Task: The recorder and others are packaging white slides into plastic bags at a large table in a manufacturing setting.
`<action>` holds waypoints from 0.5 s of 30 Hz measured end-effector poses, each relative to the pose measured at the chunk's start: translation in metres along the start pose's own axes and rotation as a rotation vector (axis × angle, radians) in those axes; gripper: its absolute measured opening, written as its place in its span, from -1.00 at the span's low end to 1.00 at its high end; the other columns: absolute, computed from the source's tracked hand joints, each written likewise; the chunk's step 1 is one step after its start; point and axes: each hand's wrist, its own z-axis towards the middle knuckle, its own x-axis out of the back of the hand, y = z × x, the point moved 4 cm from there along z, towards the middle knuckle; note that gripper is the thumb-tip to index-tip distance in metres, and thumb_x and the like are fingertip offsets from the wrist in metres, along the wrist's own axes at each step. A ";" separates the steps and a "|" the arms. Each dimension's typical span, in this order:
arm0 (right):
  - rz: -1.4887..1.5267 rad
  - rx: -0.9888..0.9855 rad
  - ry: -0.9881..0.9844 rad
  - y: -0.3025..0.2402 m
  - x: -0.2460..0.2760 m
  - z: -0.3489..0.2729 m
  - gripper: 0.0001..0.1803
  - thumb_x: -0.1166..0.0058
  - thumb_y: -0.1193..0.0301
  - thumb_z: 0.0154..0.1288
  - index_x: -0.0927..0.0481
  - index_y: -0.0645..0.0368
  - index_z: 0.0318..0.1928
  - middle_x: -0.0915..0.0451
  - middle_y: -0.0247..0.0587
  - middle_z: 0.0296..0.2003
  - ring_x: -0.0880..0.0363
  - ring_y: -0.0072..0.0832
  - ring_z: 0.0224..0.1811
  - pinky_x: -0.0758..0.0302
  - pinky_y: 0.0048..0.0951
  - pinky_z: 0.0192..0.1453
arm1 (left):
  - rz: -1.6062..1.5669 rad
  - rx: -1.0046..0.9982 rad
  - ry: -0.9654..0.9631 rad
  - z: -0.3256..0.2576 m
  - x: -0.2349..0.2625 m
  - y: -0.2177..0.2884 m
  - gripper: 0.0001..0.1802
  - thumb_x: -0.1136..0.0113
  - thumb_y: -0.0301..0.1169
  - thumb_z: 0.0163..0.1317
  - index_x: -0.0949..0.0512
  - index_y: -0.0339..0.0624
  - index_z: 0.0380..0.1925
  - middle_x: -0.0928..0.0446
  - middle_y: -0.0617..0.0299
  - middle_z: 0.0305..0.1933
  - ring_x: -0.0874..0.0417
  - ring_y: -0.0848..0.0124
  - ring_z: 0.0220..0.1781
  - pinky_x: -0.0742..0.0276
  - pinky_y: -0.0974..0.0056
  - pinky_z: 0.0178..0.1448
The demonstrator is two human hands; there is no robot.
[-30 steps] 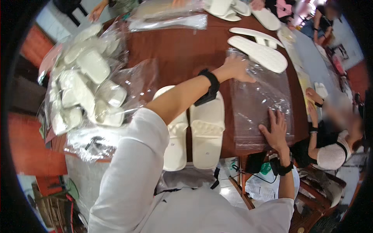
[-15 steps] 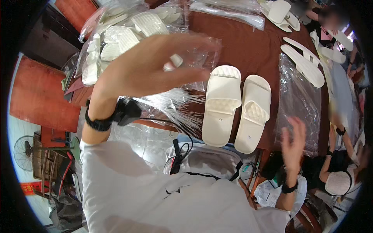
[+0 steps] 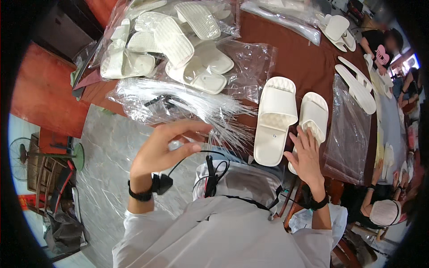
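A pair of white slide slippers lies at the near edge of the brown table (image 3: 308, 62), the left slipper (image 3: 275, 118) beside the right slipper (image 3: 314, 117). My right hand (image 3: 307, 156) rests flat on the heel end of the right slipper, fingers spread. My left hand (image 3: 166, 147) hovers off the table edge, fingers curled toward the thumb. It sits just below the loose ends of a bundle of thin clear plastic strands (image 3: 187, 102) lying in a clear bag. Whether a strand is pinched in it is unclear.
A heap of white slippers in clear bags (image 3: 178, 44) fills the table's far left. Flat clear bags (image 3: 351, 129) lie right of the pair, with white soles (image 3: 357, 89) beyond. Other people sit at the right, one in a white cap (image 3: 384, 212). A fan (image 3: 20, 152) stands on the floor at left.
My left hand has dropped from high over the strand bundle to below its ends. My right hand has moved from the clear bags onto the right slipper's heel. The view has shifted left.
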 end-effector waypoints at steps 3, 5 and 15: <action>-0.017 -0.016 -0.011 0.006 -0.001 -0.002 -0.39 -0.08 0.12 0.32 -0.38 0.11 0.30 -0.13 -0.07 0.42 0.08 0.04 0.50 0.06 0.14 0.48 | -0.249 -0.167 0.059 -0.021 0.000 0.018 -0.62 -0.24 -0.52 0.19 -0.54 -0.32 0.04 -0.62 0.02 -0.05 -0.68 0.28 -0.10 -0.58 0.29 -0.10; 0.017 0.003 0.007 0.008 -0.002 0.000 -0.43 -0.08 0.16 0.33 -0.40 0.11 0.28 -0.13 -0.08 0.43 0.08 0.03 0.50 0.07 0.14 0.48 | -0.395 -0.482 0.089 -0.036 0.003 0.038 -0.68 -0.23 -0.54 0.22 -0.55 -0.43 -0.01 -0.63 -0.11 -0.10 -0.68 0.19 -0.11 -0.59 0.26 -0.11; 0.167 0.179 0.107 -0.049 0.017 0.002 -0.17 -0.33 0.17 0.07 -0.31 0.11 0.34 -0.18 -0.05 0.40 0.05 0.07 0.49 0.09 0.18 0.47 | -0.579 -0.765 -0.192 -0.133 0.042 0.094 -0.85 -0.22 -0.55 0.22 -0.66 -0.45 -0.27 -0.63 -0.29 -0.20 -0.72 0.04 -0.30 -0.65 0.02 -0.08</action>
